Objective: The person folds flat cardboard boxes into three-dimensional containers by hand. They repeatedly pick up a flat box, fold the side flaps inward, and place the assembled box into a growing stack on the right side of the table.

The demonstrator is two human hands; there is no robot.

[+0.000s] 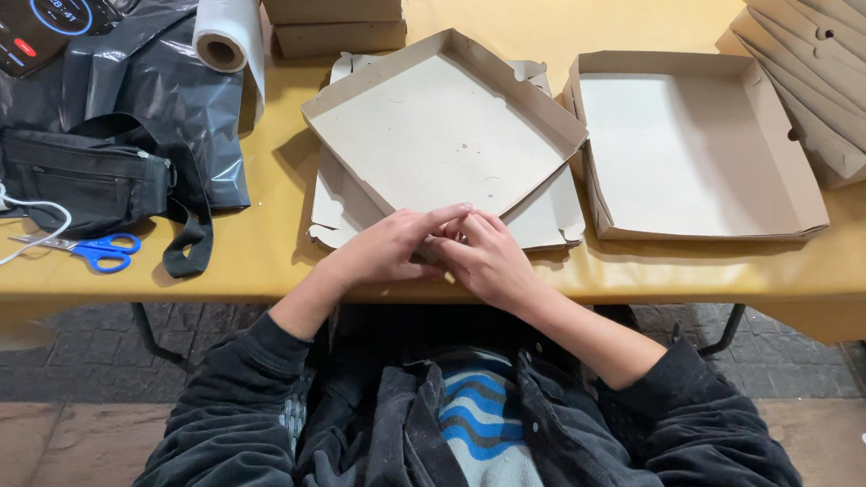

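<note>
At the near edge of the yellow-brown tabletop (pixel 252 253), both hands are meeting at the 6 o'clock corner of a shallow, square, grey-lined cardboard box tray (pixel 440 129). That tray is sitting turned like a diamond, so its corner is pointing straight at the person, likely to bring the corner flap within easy reach. Left hand (pixel 384 251) is lying over the corner with fingers curled together; right hand (pixel 487 260) is pressing in from 3 o'clock, fingertips touching the left ones. Both seem pinched on the corner, but whether a flap is clamped between them cannot be told, since the fingers are hiding it. Under the tray, a flat unfolded cardboard blank (pixel 350 213) is lying, probably as the next sheet. At 2 o'clock, a finished rectangular open cardboard box (pixel 695 144) is resting just beside. At 1 o'clock, a slanted stack of folded boxes (pixel 843 88) is leaning. At 9 o'clock, blue-handled scissors (pixel 102 250) and a black pouch (pixel 86 177) are lying well apart from the hands.
</note>
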